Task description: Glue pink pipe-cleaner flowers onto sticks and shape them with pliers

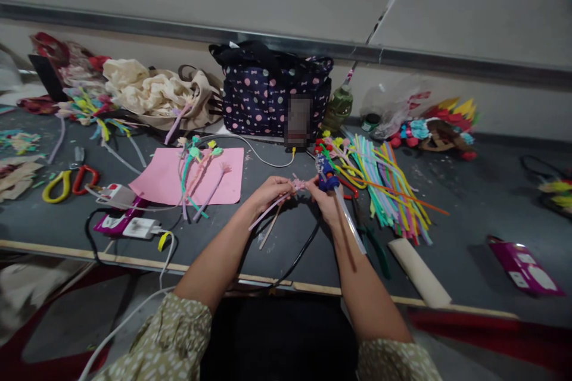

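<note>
Pinched in my left hand (269, 190) is a pale pink fuzzy-stem flower (297, 183), its lilac stem (270, 211) slanting down toward me. My right hand (329, 205) is closed around a blue hot glue gun (326, 174), with its thumb reaching to the flower's right side. A clear glue stick (351, 221) juts from the back of the gun and passes above my right forearm. The gun's grip is mostly hidden, and whether its nozzle touches the flower is unclear. Below my left fingers lies a thin wooden stick (270, 228).
Finished fuzzy flowers (196, 169) lie on pink paper (154, 181). Scissors (58, 187) and a purple power strip (120, 220) are left. Colourful pipe cleaners (388, 181), green-handled pliers (379, 250) and a beige block (420, 272) lie right. A dotted bag (254, 98) stands behind. A black cord (299, 257) crosses the front edge.
</note>
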`<state>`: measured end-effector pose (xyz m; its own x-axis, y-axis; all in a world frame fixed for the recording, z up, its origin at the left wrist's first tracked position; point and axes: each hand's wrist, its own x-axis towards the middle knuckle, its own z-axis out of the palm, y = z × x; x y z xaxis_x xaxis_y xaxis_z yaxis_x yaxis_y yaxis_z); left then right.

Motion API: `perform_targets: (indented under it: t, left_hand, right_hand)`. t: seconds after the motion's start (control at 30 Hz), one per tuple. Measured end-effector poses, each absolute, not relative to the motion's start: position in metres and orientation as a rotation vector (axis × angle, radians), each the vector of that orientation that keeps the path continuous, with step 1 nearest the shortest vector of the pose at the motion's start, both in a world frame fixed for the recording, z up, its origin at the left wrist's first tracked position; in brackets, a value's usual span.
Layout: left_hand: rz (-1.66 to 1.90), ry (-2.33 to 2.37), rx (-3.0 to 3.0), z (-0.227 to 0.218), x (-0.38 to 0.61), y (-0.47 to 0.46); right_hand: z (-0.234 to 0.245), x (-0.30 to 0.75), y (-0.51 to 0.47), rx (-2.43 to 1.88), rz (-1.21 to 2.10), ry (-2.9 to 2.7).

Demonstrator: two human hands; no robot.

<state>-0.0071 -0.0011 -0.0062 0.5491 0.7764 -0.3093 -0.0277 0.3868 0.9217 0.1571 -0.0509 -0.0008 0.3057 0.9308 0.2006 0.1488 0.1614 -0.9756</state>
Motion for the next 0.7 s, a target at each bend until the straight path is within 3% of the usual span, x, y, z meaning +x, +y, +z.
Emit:
perform_targets:
  t: [0.7]
  left_hand:
    - [0.602, 0.853, 1.161, -0.0054, -0.0084, -0.0017]
  right_hand:
    - [-0.0015, 0.1665, -0.0504, -1.324, 0.651, -1.388]
